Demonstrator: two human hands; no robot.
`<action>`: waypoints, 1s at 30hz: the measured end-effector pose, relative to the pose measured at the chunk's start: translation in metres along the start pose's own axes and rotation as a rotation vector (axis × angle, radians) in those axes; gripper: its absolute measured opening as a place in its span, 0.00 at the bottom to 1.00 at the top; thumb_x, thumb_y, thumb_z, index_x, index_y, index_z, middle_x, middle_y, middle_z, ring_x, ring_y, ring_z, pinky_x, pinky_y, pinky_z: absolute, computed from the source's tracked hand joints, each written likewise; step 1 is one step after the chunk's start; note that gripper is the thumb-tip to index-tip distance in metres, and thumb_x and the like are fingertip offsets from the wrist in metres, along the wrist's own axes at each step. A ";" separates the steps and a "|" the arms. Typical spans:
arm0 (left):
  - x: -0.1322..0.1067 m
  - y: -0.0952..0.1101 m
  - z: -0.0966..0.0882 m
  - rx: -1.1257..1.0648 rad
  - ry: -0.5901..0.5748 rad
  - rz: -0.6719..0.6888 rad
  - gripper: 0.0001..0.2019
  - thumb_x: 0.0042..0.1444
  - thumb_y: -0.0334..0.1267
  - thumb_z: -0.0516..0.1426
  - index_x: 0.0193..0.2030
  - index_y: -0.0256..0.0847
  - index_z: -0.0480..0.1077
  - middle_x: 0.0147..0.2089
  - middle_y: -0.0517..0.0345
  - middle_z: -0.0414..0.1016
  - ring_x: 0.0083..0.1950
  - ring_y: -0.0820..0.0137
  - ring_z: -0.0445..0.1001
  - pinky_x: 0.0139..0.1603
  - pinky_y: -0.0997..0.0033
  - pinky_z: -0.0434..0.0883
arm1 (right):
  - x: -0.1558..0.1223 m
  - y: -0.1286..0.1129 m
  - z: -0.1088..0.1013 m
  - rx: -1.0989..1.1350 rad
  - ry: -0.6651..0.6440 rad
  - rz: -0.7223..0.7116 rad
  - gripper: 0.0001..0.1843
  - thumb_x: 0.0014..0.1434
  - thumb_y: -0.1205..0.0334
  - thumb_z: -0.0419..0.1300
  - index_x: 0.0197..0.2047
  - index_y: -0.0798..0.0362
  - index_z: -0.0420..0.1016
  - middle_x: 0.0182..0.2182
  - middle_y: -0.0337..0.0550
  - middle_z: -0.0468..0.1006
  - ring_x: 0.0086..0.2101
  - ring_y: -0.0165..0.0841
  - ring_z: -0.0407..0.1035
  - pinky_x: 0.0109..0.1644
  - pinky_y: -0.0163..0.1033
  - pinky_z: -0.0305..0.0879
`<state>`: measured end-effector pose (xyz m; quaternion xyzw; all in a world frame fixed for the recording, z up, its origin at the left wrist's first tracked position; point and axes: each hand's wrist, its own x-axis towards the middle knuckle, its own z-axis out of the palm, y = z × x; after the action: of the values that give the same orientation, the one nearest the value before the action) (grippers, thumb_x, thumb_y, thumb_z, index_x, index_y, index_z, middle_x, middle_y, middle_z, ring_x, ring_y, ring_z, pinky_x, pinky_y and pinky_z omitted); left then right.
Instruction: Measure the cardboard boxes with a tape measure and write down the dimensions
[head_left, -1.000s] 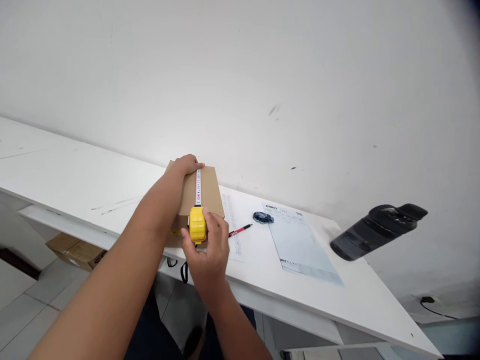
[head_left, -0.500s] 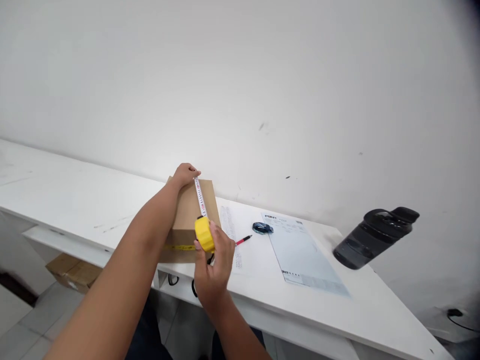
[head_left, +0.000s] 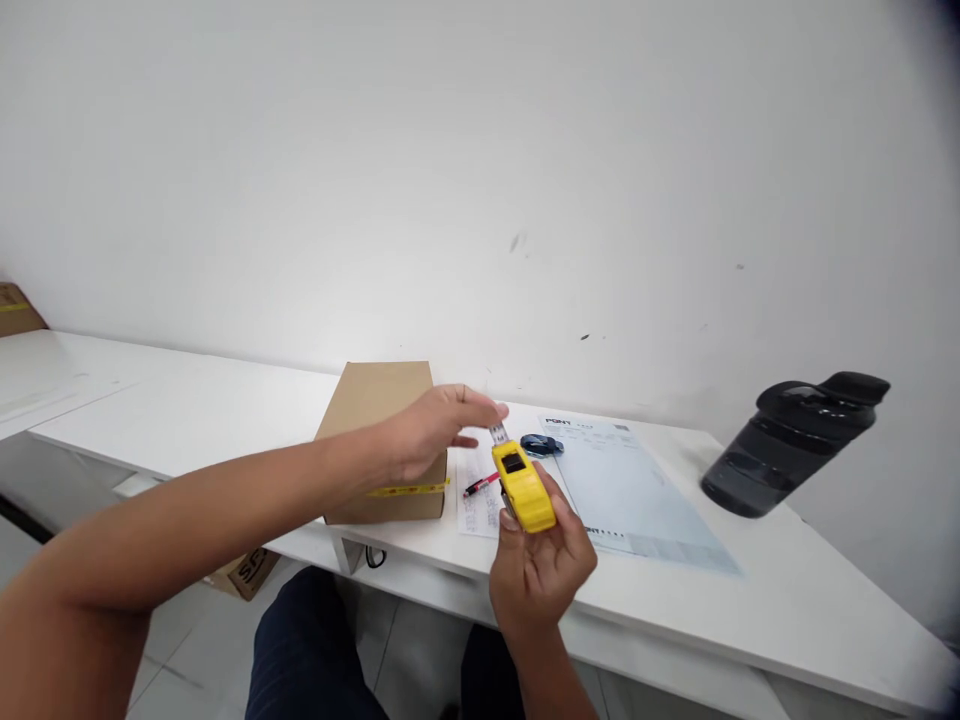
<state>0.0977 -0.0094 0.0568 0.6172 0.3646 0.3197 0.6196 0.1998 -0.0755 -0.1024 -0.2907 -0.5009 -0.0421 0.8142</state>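
My right hand (head_left: 540, 570) is wrapped round the yellow case of a tape measure (head_left: 525, 490), held above the table's front part. A short piece of its white blade (head_left: 498, 433) sticks out at the top. At that blade's end, my left hand (head_left: 439, 425) pinches with thumb and forefinger, the other fingers loosely curled. Behind my left forearm lies a closed brown cardboard box (head_left: 382, 390), with a strip of yellow tape (head_left: 409, 490) across its front side. A red and black pen (head_left: 480, 485) rests on a written paper (head_left: 469, 515), just left of the tape measure.
A dark blue, glossy small object (head_left: 541, 445) lies at the edge of a pale blue printed plastic bag (head_left: 637, 490). To the right a black shaker bottle (head_left: 795, 440) is on the white table (head_left: 817, 600). Another carton (head_left: 247, 572) is below the table.
Both hands have moved right, off the box, with the tape measure. The blade, stretched along the box top before, is now mostly inside the case.
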 end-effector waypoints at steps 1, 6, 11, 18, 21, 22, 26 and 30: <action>-0.011 -0.007 0.006 0.009 -0.025 -0.040 0.18 0.45 0.49 0.70 0.33 0.40 0.71 0.45 0.52 0.77 0.50 0.63 0.73 0.53 0.59 0.68 | -0.003 -0.002 -0.002 0.006 -0.005 -0.014 0.30 0.63 0.76 0.59 0.65 0.43 0.62 0.61 0.55 0.73 0.61 0.44 0.70 0.53 0.60 0.78; -0.035 -0.018 0.013 0.407 -0.162 0.025 0.27 0.61 0.65 0.52 0.46 0.43 0.73 0.54 0.48 0.76 0.55 0.60 0.74 0.55 0.56 0.71 | -0.025 -0.013 -0.009 0.028 0.013 -0.018 0.29 0.65 0.74 0.58 0.65 0.44 0.60 0.60 0.55 0.73 0.61 0.45 0.71 0.53 0.62 0.77; -0.024 -0.017 -0.021 1.311 -0.176 0.404 0.32 0.63 0.65 0.51 0.64 0.46 0.69 0.73 0.44 0.60 0.77 0.44 0.49 0.74 0.35 0.48 | -0.045 -0.030 -0.014 0.051 0.075 0.432 0.22 0.68 0.58 0.59 0.63 0.49 0.62 0.58 0.58 0.74 0.56 0.44 0.74 0.54 0.55 0.76; -0.031 -0.050 -0.101 1.589 0.051 0.193 0.31 0.61 0.52 0.59 0.70 0.52 0.62 0.76 0.44 0.54 0.75 0.41 0.55 0.68 0.32 0.57 | -0.040 -0.030 -0.024 0.191 0.168 1.098 0.37 0.61 0.38 0.63 0.64 0.51 0.62 0.50 0.51 0.78 0.40 0.38 0.78 0.48 0.48 0.75; -0.048 -0.055 -0.131 1.412 0.159 0.269 0.27 0.64 0.57 0.53 0.65 0.48 0.67 0.70 0.49 0.66 0.67 0.51 0.68 0.62 0.51 0.70 | -0.039 -0.023 -0.026 0.211 0.202 1.117 0.38 0.56 0.42 0.69 0.63 0.49 0.63 0.47 0.45 0.79 0.38 0.34 0.76 0.47 0.43 0.74; -0.054 -0.056 -0.140 1.382 0.178 0.283 0.27 0.65 0.59 0.52 0.65 0.48 0.67 0.69 0.50 0.67 0.66 0.52 0.69 0.62 0.53 0.71 | -0.040 -0.021 -0.024 0.209 0.212 1.115 0.38 0.55 0.44 0.71 0.62 0.48 0.64 0.47 0.43 0.79 0.38 0.33 0.76 0.47 0.41 0.74; -0.064 -0.063 -0.160 1.563 0.176 0.291 0.36 0.61 0.60 0.57 0.72 0.48 0.60 0.75 0.49 0.60 0.74 0.49 0.58 0.72 0.47 0.59 | -0.043 -0.015 -0.009 0.327 0.210 1.212 0.36 0.48 0.48 0.77 0.56 0.48 0.69 0.42 0.39 0.79 0.38 0.31 0.74 0.44 0.37 0.73; -0.061 -0.069 -0.158 1.727 0.242 0.122 0.48 0.54 0.56 0.65 0.77 0.45 0.50 0.78 0.46 0.50 0.78 0.46 0.51 0.74 0.43 0.56 | -0.054 -0.018 0.016 0.693 0.111 1.539 0.34 0.38 0.49 0.81 0.44 0.52 0.73 0.36 0.38 0.79 0.30 0.27 0.72 0.36 0.33 0.72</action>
<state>-0.0719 0.0206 -0.0045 0.8511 0.5090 0.0273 -0.1258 0.1535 -0.0942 -0.1345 -0.2821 -0.1070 0.6658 0.6824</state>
